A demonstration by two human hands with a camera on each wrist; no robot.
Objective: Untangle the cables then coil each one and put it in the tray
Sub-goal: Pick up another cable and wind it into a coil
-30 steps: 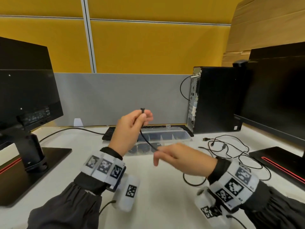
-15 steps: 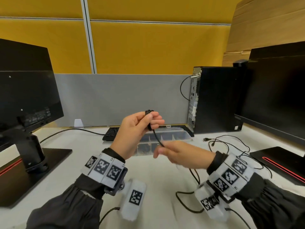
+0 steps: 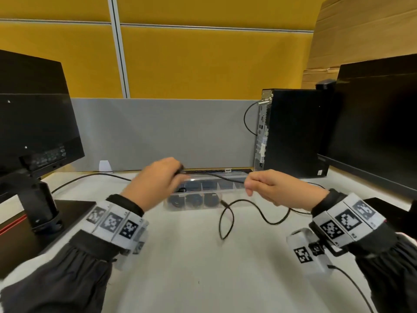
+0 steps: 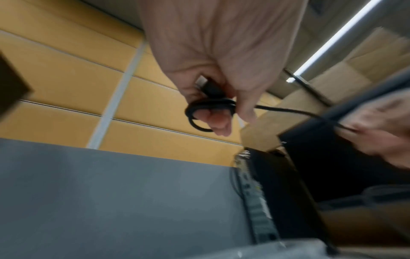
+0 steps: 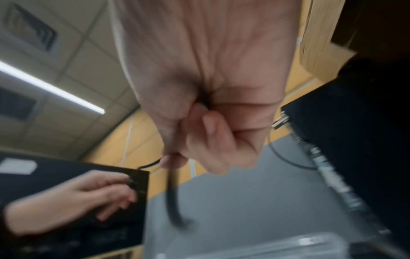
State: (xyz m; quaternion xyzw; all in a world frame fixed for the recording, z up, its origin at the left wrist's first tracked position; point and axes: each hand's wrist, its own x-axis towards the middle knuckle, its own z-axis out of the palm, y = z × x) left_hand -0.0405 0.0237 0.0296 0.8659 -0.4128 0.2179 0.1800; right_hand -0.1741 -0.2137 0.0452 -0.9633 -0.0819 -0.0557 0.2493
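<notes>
The right hand (image 3: 274, 187) has swung out rightward, pinching the cable (image 3: 228, 219); the left hand (image 3: 158, 184) grips its small coil. Light, limp, springy: hold the loops.

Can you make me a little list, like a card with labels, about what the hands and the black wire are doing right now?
Left hand: holds a few small loops of the black wire wound round its fingers, plug end tucked in the palm
Right hand: pinches the same wire further along, pulling it out to the side
Loose end: hangs down and curls on the white desk
Tray: clear plastic with dividers, behind the hands; three front pockets hold dark coils
Nearby: black computer box behind the tray
</notes>
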